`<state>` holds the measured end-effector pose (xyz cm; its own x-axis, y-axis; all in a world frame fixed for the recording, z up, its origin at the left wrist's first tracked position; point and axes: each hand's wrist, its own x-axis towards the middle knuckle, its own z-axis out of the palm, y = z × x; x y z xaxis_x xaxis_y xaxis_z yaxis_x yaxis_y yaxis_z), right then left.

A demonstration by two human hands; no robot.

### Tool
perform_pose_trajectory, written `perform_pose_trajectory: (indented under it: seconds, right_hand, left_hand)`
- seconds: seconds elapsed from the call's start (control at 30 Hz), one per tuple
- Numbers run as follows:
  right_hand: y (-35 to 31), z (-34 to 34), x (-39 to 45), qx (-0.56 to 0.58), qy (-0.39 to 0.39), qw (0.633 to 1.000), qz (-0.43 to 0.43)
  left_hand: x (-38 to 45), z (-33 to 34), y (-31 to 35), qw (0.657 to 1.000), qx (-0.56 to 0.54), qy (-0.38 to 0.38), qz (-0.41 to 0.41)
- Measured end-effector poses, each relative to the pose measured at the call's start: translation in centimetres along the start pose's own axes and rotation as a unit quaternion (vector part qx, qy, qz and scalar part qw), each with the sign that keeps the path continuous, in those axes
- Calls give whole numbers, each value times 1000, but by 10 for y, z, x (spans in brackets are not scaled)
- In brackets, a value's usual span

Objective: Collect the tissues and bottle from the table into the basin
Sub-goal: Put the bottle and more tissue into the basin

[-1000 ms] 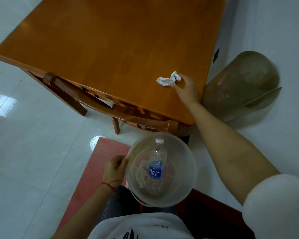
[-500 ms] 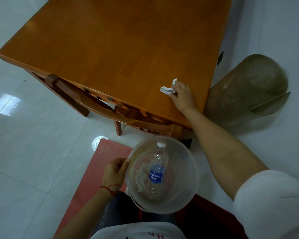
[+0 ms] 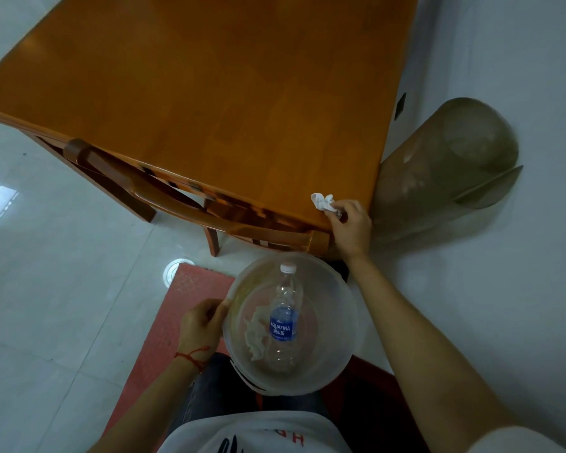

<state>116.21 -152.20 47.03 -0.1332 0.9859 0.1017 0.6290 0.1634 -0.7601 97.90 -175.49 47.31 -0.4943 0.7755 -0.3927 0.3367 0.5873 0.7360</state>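
Now the right hand's fingertips (image 3: 340, 214) pinch the crumpled tissue (image 3: 322, 202) at the table (image 3: 209, 93) edge; the left hand (image 3: 201, 325) grips the basin (image 3: 347, 322) rim, bottle (image 3: 283, 317) and another tissue inside. Best to carry it over the basin's centre, then let go low.

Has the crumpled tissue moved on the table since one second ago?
Yes. The crumpled tissue, pinched by the right hand, has travelled toward the table's near edge, closer to the basin.
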Motion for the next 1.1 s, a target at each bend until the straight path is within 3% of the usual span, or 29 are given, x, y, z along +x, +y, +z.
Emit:
perform_pose_trajectory:
  seconds: [0.27, 0.5, 0.83, 1.1]
  right_hand:
    - [-80, -51, -31, 172, 80, 982, -20]
    - [-115, -73, -102, 255, -3, 966, -46]
    - [-71, -58, -177, 156, -105, 981, -43]
    - [-34, -83, -171, 99, -29, 995, -5]
  left_hand:
    - [-3, -2, 7, 1000, -8, 10, 4]
    - [-7, 2, 1, 1000, -7, 11, -4]
    - [-11, 5, 0, 1000, -15, 15, -11]
    - [-19, 5, 2, 998, -29, 50, -19]
